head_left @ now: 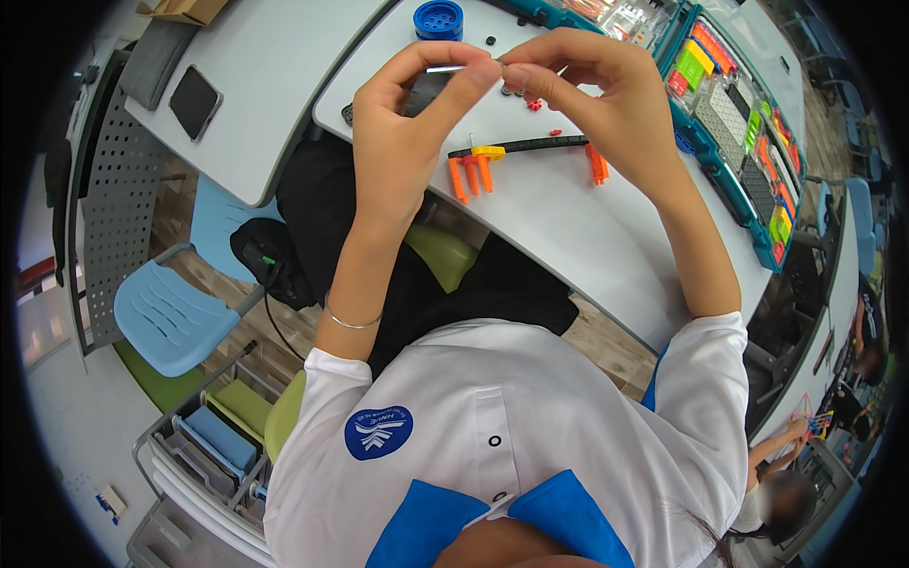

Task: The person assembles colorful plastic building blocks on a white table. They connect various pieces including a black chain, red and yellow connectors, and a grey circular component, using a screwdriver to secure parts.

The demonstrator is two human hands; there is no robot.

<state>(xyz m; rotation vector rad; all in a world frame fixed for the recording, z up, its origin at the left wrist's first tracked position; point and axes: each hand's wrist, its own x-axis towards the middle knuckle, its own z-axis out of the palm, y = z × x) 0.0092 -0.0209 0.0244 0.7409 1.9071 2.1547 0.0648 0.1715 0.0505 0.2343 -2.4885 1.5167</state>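
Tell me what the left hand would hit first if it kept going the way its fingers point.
Most likely the right hand: the left hand points its fingertips at it, both pinching a thin silvery rod. Depth is unclear, but they look almost touching.

Between my fingers I held a thin silvery-grey rod (445, 68), and below it on the pale grey table (568, 237) lay a black beam (530, 145) with a yellow block (489, 151) and orange pegs (471, 175). A blue wheel (438, 19) sat further off, beside a teal parts tray (734, 204) of orange, lime, white and black pieces. My shirt (530, 417) was white with blue panels and a round blue badge.
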